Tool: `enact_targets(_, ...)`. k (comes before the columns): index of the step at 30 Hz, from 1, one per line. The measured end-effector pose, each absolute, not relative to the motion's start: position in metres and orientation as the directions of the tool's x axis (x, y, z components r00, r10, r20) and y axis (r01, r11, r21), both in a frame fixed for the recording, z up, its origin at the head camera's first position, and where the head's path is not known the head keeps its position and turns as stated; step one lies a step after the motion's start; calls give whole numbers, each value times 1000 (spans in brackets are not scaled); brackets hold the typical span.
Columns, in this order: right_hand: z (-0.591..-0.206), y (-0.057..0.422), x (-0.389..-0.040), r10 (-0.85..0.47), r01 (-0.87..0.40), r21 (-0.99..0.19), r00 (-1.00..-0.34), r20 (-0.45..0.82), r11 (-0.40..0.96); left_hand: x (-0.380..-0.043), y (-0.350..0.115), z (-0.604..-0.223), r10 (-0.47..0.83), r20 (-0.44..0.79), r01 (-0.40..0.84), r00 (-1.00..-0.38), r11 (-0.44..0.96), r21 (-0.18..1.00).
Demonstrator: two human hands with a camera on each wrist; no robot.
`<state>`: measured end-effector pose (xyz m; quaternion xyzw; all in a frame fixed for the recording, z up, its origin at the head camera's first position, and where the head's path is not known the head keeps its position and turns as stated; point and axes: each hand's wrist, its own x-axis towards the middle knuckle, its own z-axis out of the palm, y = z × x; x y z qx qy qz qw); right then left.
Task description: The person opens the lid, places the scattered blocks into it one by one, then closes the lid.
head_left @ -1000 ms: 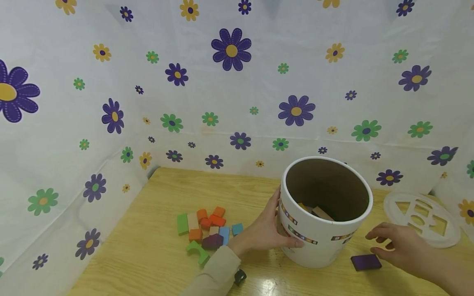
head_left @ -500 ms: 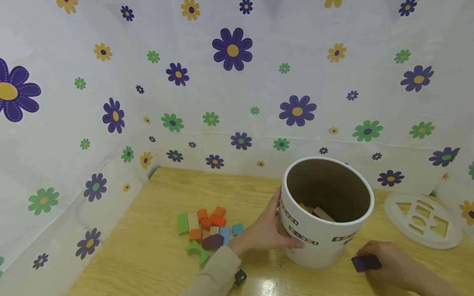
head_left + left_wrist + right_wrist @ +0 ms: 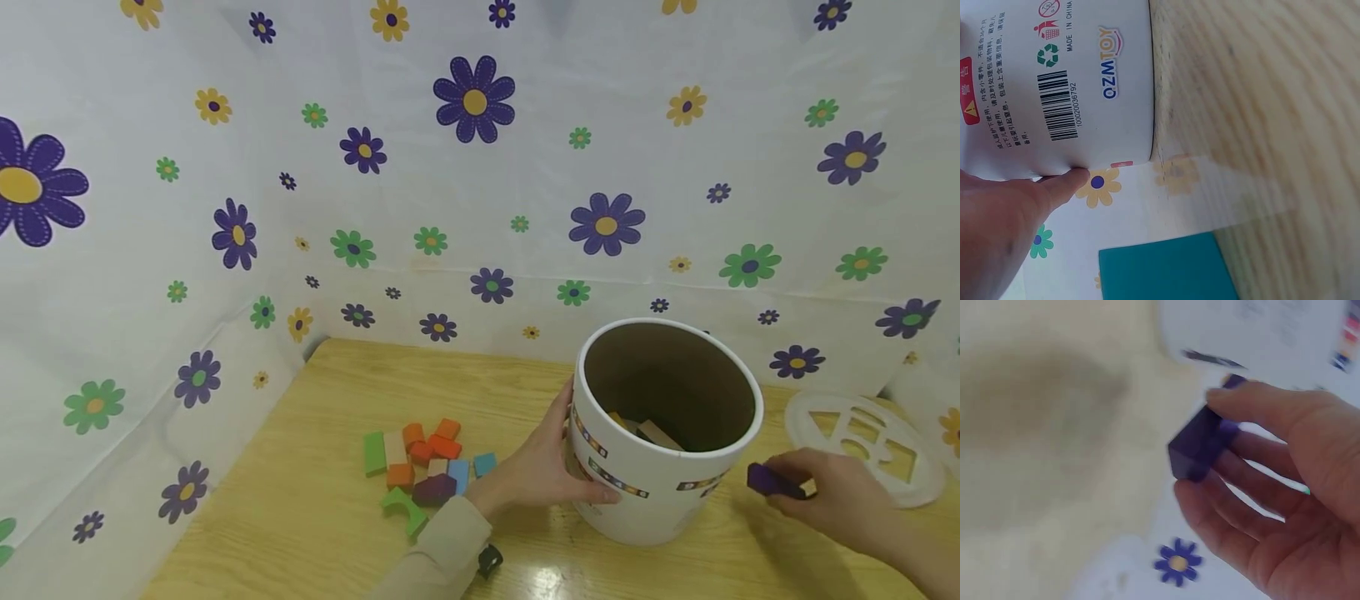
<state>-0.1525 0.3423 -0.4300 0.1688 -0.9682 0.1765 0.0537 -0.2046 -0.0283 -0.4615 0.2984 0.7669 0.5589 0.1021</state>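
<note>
A white cylindrical bucket [image 3: 637, 492] stands on the wooden table with its top uncovered; a few blocks [image 3: 657, 435] lie at its bottom. My left hand [image 3: 536, 471] holds the bucket's left side, thumb across the front and fingers round the back. In the left wrist view the bucket's printed wall [image 3: 1097, 94] shows a barcode and lettering. Right of the bucket, my right hand [image 3: 832, 492] pinches a purple block [image 3: 772, 482] between thumb and fingers, raised over the table. In the right wrist view that purple block [image 3: 1200, 440] spans from the thumb to the fingertips.
Left of the bucket lies a pile of orange, green, blue, plain and purple blocks [image 3: 431, 454]. A teal block [image 3: 1166, 269] sits close to the left wrist. At the back right rests a white lid [image 3: 911, 496] with shaped holes. Flowered sheeting [image 3: 540, 167] walls the table.
My right hand has come down on the purple block, gripped it and lifted it off the table. The left hand keeps its hold on the bucket.
</note>
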Motion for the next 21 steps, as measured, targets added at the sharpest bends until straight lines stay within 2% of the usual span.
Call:
enact_targets(5, -389, 338, -155, -125, -280, -413, -923, 364, 867, -204, -28, -461, 570, 175, 343, -803, 202, 917)
enact_targets(10, -349, 321, -156, 32, -236, -546, -899, 436, 804, -206, -25, -461, 580, 179, 344, -795, 188, 920)
enact_targets(13, -329, 306, -158, 41, -291, -562, -863, 504, 775, -207, -24, -462, 586, 193, 359, -787, 181, 915)
enact_targets(17, -311, 285, -162, -25, -430, -542, -799, 601, 723, -207, -23, -463, 595, 209, 381, -776, 177, 908)
enact_targets(21, -299, 270, -166, -86, -506, -538, -777, 623, 674, -207, -23, -463, 598, 207, 382, -774, 181, 907)
